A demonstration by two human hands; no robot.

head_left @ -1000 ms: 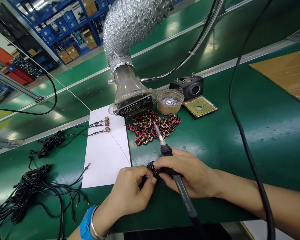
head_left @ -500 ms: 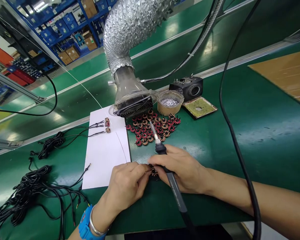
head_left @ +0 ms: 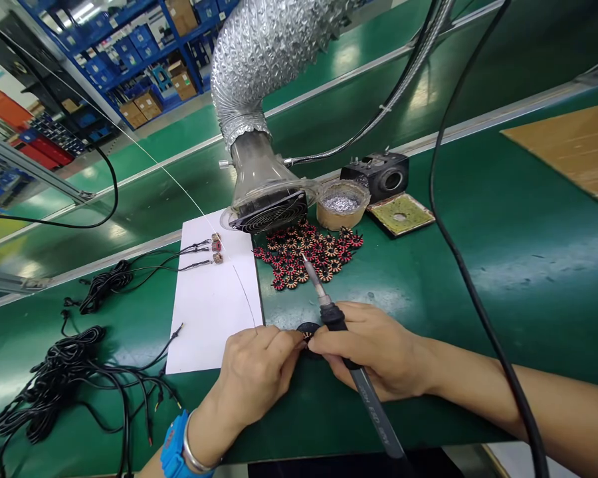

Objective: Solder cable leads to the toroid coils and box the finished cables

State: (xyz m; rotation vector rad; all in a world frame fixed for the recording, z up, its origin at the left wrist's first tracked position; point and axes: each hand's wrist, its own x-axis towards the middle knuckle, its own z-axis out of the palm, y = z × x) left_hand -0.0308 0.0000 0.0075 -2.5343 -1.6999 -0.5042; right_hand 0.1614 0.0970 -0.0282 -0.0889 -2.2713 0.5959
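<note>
My left hand (head_left: 256, 372) and my right hand (head_left: 373, 348) meet at the front of the green bench, fingertips pinched together on a small copper-wound ring coil (head_left: 307, 334) that lies on a dark round pad. My right hand also grips a soldering iron (head_left: 343, 338) across its palm, tip pointing away toward a heap of red and copper ring coils (head_left: 309, 255). A thin solder wire (head_left: 239, 282) runs down over a white sheet (head_left: 212, 305) toward my left fingers. A blue watch sits on my left wrist.
A foil fume duct with a fan mouth (head_left: 269, 209) hangs behind the coils. Beside it stand a pot of solder dross (head_left: 342, 204), a black iron stand (head_left: 379, 174) and a yellow sponge tray (head_left: 400, 216). Black lead wires (head_left: 70, 378) lie bundled at left, several ends on the sheet.
Both hands stayed pinched on the small coil. The soldering iron shifted slightly in my right hand, its tip swinging left and then back right.
</note>
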